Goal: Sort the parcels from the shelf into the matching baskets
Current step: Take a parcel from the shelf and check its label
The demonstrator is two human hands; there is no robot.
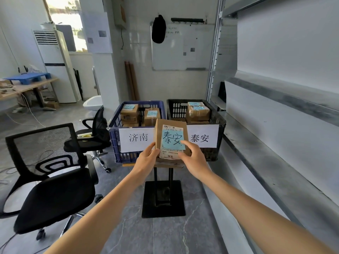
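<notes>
Grey marbled floor (pixel 165 235) runs under a small table (pixel 128 164) on a black post and square base; on the table sit a blue basket (pixel 114 143) signed 济南 and, touching it on the right, a black basket (pixel 221 123) signed 泰安; both hold brown boxes with blue notes on top. A parcel (pixel 171 139) is held upright in the air, in front of where the two baskets meet, its blue note reading 泰安 turned to the camera. The left hand (pixel 146 159) grips its lower left edge, thumb in front; the right hand (pixel 194 158) grips the lower right corner, thumb on the note and fingers (pixel 185 155) curled round the box. A grey metal shelf (pixel 275 143) lines the right side; a black office chair (pixel 51 180) stands near left, a second one (pixel 97 129) just beside the blue basket; a whiteboard (pixel 174 50) hangs on the far wall; a white air conditioner (pixel 55 65) stands by the window; a wooden bench (pixel 27 87) at far left carries a blue pallet (pixel 27 77).
</notes>
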